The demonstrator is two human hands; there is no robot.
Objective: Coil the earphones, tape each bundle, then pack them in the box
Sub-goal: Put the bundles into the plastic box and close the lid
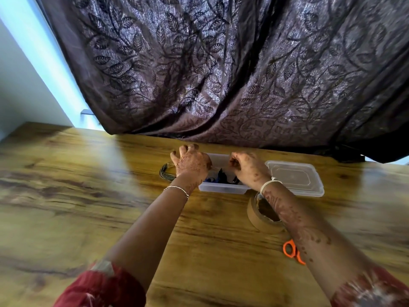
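Observation:
A clear plastic box (221, 189) stands on the wooden table near the curtain, with dark and blue earphone bundles (222, 176) inside it. My left hand (191, 162) rests at the box's left end, fingers curled over its far left corner. Over the box's right half, my right hand (247, 167) has its fingers curled; what they hold is hidden. A coiled dark earphone (166, 172) lies on the table just left of my left hand. The box's clear lid (294, 177) lies to the right of the box.
A roll of brown tape (263, 214) sits under my right forearm, in front of the box. Orange-handled scissors (293, 251) lie nearer to me, partly hidden by that arm. A dark leaf-patterned curtain (221, 74) hangs over the table's far edge.

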